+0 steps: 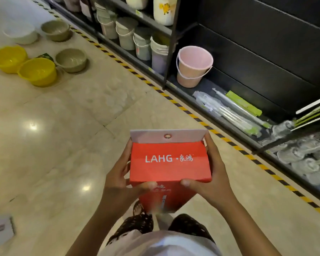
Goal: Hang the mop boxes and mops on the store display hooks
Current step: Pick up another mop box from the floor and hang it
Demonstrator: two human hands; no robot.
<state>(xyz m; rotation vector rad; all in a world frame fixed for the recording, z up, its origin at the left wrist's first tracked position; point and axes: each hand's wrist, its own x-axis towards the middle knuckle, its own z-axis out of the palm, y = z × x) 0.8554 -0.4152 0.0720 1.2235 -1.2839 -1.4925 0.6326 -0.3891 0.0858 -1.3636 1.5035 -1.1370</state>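
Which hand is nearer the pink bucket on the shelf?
Right. The right hand grips the red box on the side toward the pink bucket; the left hand grips the opposite side, farther off.

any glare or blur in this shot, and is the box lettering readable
Head view: two bright reflections glare on the polished floor; the red box top is sharp, LAHG readable, but its lower front is blurred; the wrapped mop heads at the right edge are soft; the black shelf back is dark, showing little detail.

open tiled floor [67, 130] ahead and left, basins [37, 71] far left, shelving [266, 58] with pink bucket [193, 66] walling right
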